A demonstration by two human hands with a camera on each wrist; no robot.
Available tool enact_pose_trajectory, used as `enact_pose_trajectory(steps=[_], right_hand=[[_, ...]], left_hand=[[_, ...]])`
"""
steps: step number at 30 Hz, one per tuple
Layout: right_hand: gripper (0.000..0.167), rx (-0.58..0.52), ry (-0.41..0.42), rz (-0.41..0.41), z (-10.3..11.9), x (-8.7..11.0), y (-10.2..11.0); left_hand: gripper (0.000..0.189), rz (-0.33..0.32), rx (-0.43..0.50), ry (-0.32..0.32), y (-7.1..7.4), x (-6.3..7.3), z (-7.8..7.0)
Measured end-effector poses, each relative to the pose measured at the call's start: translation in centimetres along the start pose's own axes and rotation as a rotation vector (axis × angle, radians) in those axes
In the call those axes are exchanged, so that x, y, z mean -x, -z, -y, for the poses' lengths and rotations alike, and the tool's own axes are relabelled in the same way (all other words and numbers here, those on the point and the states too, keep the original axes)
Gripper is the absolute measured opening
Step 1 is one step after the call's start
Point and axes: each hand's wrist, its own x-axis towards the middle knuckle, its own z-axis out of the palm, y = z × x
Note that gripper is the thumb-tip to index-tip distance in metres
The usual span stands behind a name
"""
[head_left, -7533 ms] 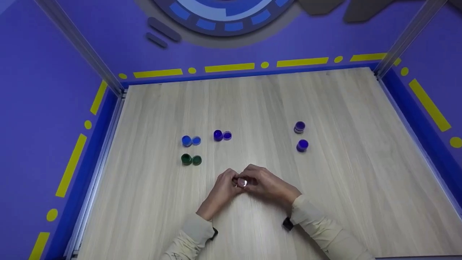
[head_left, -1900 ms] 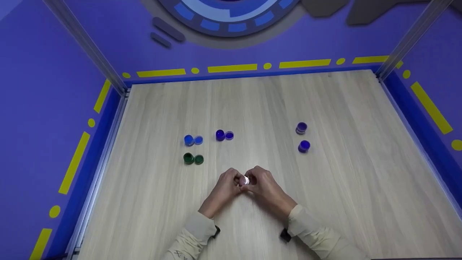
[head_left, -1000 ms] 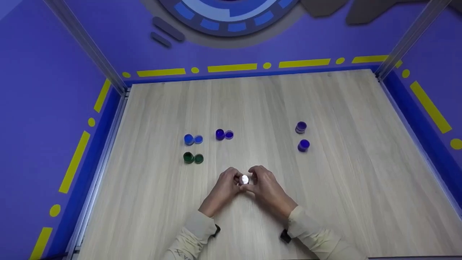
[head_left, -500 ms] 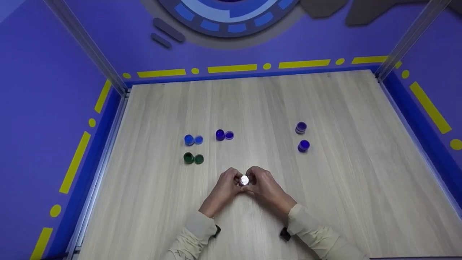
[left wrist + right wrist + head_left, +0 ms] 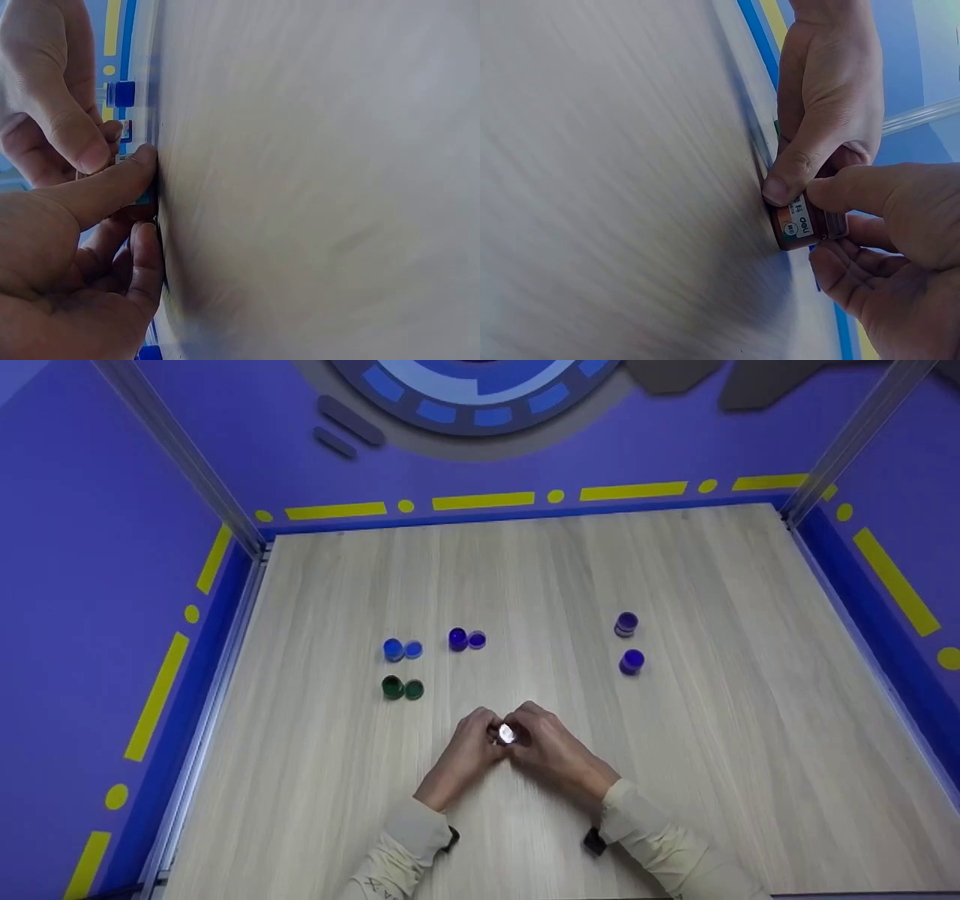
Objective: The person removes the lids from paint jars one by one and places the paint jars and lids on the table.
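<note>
On the head feed I see both hands meeting near my edge of the bench (image 5: pixel 720 750), the left hand (image 5: pixel 466 742) and right hand (image 5: pixel 551 744) curled about one small jar (image 5: pixel 507 734), its top glaring white. Further off to the left, a blue jar (image 5: pixel 393 650) has a blue lid (image 5: pixel 413 649) just beside it, a green jar (image 5: pixel 392 687) has its green lid (image 5: pixel 414 690), and a purple jar (image 5: pixel 457 639) its purple lid (image 5: pixel 477 640). Two more purple jars (image 5: pixel 632 661) stand well apart on the right, apparently capped.

The left wrist feed gives me little of the jar; my left thumb crosses in front of it, the right thumb just above.

The right wrist feed is clearest: the left hand grasps the reddish body low by the bench, thumb against the label (image 5: pixel 801 217), while the right hand pinches around the clear lid (image 5: pixel 835 225), which is on.

I'd call this step loosening that lid. The next move wants a firm left grasp and a turn or pull from my right fingers.
</note>
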Motion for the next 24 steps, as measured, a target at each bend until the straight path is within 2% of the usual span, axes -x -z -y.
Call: enact_pose_trajectory(steps=[4, 7, 12, 15, 19, 24], right_hand=[[0.030, -0.015, 0.036, 0.010, -0.3, -0.2, 0.0], [0.031, -0.009, 0.096, 0.009, -0.6, -0.3, 0.1], [0.032, -0.007, 0.187, 0.002, -1.1, -0.5, 0.4], [0.033, -0.035, 0.170, 0.011, -1.1, -0.5, 0.6], [0.035, -0.107, 0.106, 0.033, -1.1, -0.3, 1.0], [0.040, -0.187, 0.086, 0.002, -1.1, -0.1, 1.6]], left_hand=[[0.027, 0.002, -0.002, 0.011, 0.0, 0.0, 0.0], [0.027, -0.001, -0.006, 0.007, -0.1, 0.0, 0.1], [0.028, -0.019, -0.012, -0.031, -0.2, 0.1, 0.2], [0.029, -0.024, -0.016, -0.040, -0.2, 0.1, 0.1], [0.027, 0.003, -0.014, -0.002, -0.2, 0.1, -0.1], [0.026, 0.016, -0.036, 0.017, -0.2, 0.4, -0.3]])
